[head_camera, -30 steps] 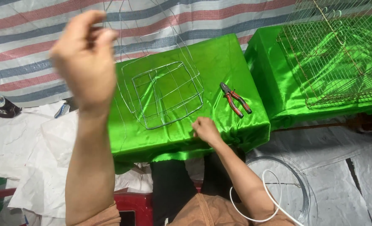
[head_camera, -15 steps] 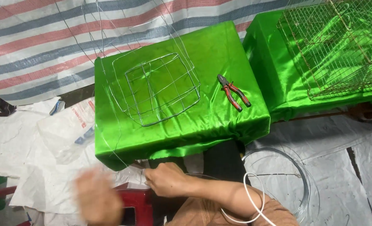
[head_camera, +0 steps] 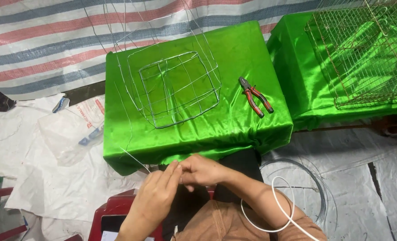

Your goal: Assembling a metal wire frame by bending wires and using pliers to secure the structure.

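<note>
Wire (head_camera: 133, 157), thin and silvery, is what we've got pinched between both hands right at the near edge of the green-draped table (head_camera: 270, 129). Our left hand (head_camera: 156, 196) and right hand (head_camera: 203, 170) meet fingertip to fingertip, both closed on the strand, which runs up and left from there toward the frame. Our guess is it's light and springy, stiff enough to hold a bend but slippery in bare fingers, so gripping close to the working spot, like we are now, looks smart; the cut end could poke.

Near right, a white cord (head_camera: 270, 209) loops over our forearm, and a coil of spare wire (head_camera: 310, 187) lies on the floor sheet beside it. Near left there's a red stool (head_camera: 113, 216), and a clear plastic bag (head_camera: 71, 131) a bit further out.

On the table, a square wire frame (head_camera: 178, 89) sits mid-cloth, with red-handled pliers (head_camera: 255, 97) to its right, well apart from our hands. Far right, a wire mesh cage (head_camera: 363, 49) rests on a second green table. A striped tarp (head_camera: 42, 40) hangs behind it all.
</note>
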